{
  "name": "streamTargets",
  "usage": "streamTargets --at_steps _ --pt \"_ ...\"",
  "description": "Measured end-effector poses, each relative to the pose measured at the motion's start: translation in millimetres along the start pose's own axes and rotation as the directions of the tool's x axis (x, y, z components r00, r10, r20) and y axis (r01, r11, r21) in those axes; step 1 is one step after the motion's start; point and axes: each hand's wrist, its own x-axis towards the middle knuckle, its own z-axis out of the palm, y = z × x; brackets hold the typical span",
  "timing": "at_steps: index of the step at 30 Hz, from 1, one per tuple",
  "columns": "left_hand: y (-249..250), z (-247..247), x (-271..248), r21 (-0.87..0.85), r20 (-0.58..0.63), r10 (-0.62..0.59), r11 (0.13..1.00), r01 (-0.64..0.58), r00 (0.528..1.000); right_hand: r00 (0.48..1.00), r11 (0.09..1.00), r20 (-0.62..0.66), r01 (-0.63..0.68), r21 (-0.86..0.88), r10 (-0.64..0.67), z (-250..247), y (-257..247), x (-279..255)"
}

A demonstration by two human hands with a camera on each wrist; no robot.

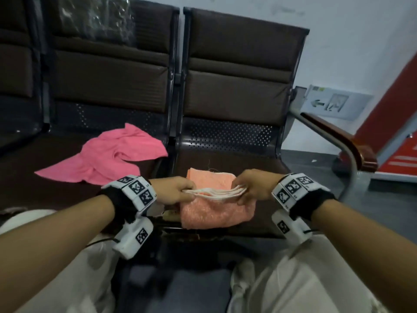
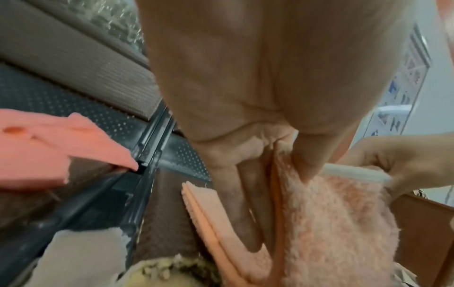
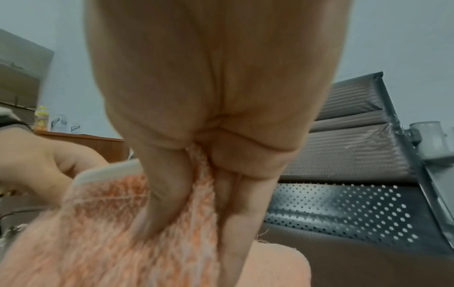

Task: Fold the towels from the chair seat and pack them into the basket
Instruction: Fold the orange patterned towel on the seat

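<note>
A: Status of hands?
B: Left hand (image 1: 172, 190) pinching the left end of the orange towel's (image 1: 216, 211) white layered edge (image 1: 217, 192). Right hand (image 1: 253, 188) pinching the right end of the same edge, thumb on one face, fingers (image 3: 242, 223) on the other. Edge held stretched between both.

A: Location of orange towel?
B: Partly folded, lying on the right chair seat (image 1: 237, 159), near its front edge. Upper layers raised off the lower fold.

A: Other towels relative to orange towel?
B: Pink towel (image 1: 108, 155) lying crumpled and unfolded on the neighbouring seat to the left, well apart, untouched.

A: Basket?
B: Not identifiable in any view.

A: Surroundings?
B: Armrest (image 1: 343, 141) to the right of the orange towel. Backrest (image 1: 237, 71) behind.
</note>
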Motion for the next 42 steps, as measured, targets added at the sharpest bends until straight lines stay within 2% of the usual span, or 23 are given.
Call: streamTargets --at_steps 3,6,9,11,14,18,21,25,28,30,31,33,34,36,38,40,42 --pt "-4 8 3 -0.086 0.000 -0.053 0.995 0.053 0.999 0.999 0.999 0.023 0.026 0.035 -0.027 10 6 6" --pt "-7 -4 13 -0.087 -0.158 -0.054 0.995 0.040 0.986 0.999 0.981 -0.039 -0.014 0.192 0.022 15 24 18" --pt "-13 -14 34 -0.143 -0.342 -0.085 0.989 0.038 0.936 0.979 0.925 -0.166 -0.052 0.376 0.122 12 46 35" --pt "-18 -20 54 -0.200 -0.415 -0.102 0.980 0.019 0.904 0.948 0.886 -0.253 -0.060 0.459 0.195 10 59 51" --pt "-29 -29 86 -0.225 -0.470 -0.126 0.974 0.020 0.874 0.912 0.914 -0.331 -0.102 0.393 0.244 5 76 78" --pt "-49 -32 126 -0.188 -0.486 -0.143 0.981 0.057 0.862 0.892 0.916 -0.337 -0.175 0.361 0.303 9 93 110" --pt "-65 -26 147 -0.132 -0.446 -0.171 0.983 0.125 0.878 0.899 0.912 -0.285 -0.230 0.341 0.333 18 104 128" --pt "-80 -18 159 -0.077 -0.271 -0.284 0.959 0.273 0.920 0.939 0.934 -0.126 -0.292 0.205 0.321 25 106 141" --pt "-83 -17 155 0.016 -0.229 -0.285 0.955 0.296 0.931 0.944 0.963 -0.199 -0.247 0.104 0.264 15 103 142" --pt "-80 -17 149 0.138 -0.265 -0.205 0.959 0.248 0.942 0.946 0.982 -0.266 -0.167 0.089 0.185 7 97 138" --pt "-76 -18 146 0.177 -0.297 -0.145 0.963 0.203 0.944 0.957 0.988 -0.253 -0.120 0.099 0.142 5 93 134" --pt "-61 -18 136 0.219 -0.330 -0.016 0.971 0.093 0.944 0.989 0.989 -0.138 -0.042 0.139 0.061 7 83 124" --pt "-53 -17 132 0.216 -0.306 0.031 0.976 0.038 0.951 0.998 0.988 -0.062 -0.016 0.153 0.025 10 79 119" --pt "-38 -9 123 0.179 -0.182 0.079 0.983 -0.046 0.980 0.997 0.990 0.072 0.002 0.141 -0.013 20 73 110" --pt "-29 6 116 0.215 -0.016 0.089 0.973 -0.084 0.996 0.987 0.995 0.159 -0.005 0.104 -0.012 30 69 104" --pt "-27 21 109 0.336 0.106 0.065 0.937 -0.097 0.992 0.980 0.999 0.200 -0.012 0.049 0.002 40 67 99" --pt "-29 28 103 0.478 0.127 0.029 0.874 -0.087 0.991 0.979 1.000 0.204 0.006 -0.006 -0.005 50 66 95"
